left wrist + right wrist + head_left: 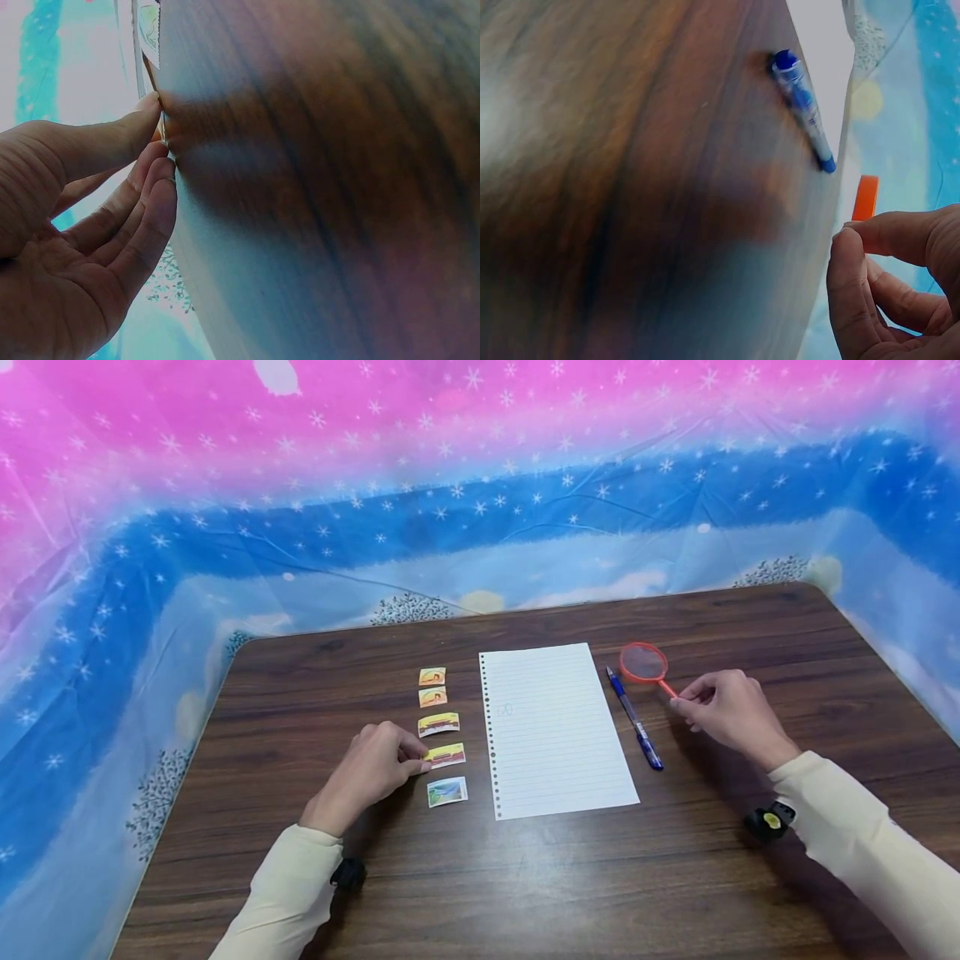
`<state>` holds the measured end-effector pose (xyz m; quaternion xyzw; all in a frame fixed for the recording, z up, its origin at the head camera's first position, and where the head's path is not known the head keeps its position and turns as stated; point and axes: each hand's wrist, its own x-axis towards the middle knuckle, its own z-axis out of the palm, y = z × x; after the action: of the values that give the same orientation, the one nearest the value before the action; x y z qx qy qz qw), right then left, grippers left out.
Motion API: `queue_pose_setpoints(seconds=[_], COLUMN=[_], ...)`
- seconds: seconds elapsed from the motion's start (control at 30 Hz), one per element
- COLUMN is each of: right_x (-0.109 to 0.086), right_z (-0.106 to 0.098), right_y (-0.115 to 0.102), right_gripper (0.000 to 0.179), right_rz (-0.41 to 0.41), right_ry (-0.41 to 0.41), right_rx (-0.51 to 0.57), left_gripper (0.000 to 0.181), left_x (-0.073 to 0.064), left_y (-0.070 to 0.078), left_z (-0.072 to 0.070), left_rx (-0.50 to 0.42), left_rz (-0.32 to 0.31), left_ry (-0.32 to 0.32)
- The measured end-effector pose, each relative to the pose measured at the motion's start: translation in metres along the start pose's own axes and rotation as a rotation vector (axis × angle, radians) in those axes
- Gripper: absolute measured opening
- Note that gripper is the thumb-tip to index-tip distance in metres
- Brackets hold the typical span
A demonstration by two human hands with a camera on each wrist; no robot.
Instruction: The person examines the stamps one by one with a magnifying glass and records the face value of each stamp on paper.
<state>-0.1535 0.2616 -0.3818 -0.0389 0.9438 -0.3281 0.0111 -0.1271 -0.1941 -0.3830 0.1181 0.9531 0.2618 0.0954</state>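
Note:
My left hand [372, 760] pinches the left edge of a yellow-and-red stamp [447, 754] between thumb and fingers. In the left wrist view the fingertips [154, 101] meet right at the table surface, with the stamp mostly hidden. A similar stamp [438, 724] lies just beyond it, and a blue-green landscape stamp [447, 791] lies nearer to me. Two small orange stamps [432, 677] top the column. Over on the right, my right hand [731, 710] pinches the handle end of a red magnifying glass [643, 662]; its orange-red handle [865, 196] shows above the fingers in the right wrist view.
A lined, hole-punched sheet of paper [558, 735] lies between the hands, with faint marks near its left side. Along its right edge lies a blue pen [635, 720]. The dark wooden table [525, 893] ends at a snowflake-patterned cloth [480, 510] behind.

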Motion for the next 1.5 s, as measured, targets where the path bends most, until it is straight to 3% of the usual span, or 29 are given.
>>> queue_pose_setpoints(seconds=[0.5,1.5], right_x=[-0.004,-0.005], right_z=[0.002,0.006], right_y=[0.020,0.026], right_gripper=[0.020,0.021], right_rz=[0.098,0.119], right_ry=[-0.017,-0.035], right_rx=[-0.012,0.012], left_gripper=[0.011,0.009], left_x=[0.000,0.000], left_y=[0.000,0.002], left_z=[0.000,-0.001], left_rx=[0.000,-0.001], left_rz=[0.007,-0.001], left_ry=[-0.002,-0.008])
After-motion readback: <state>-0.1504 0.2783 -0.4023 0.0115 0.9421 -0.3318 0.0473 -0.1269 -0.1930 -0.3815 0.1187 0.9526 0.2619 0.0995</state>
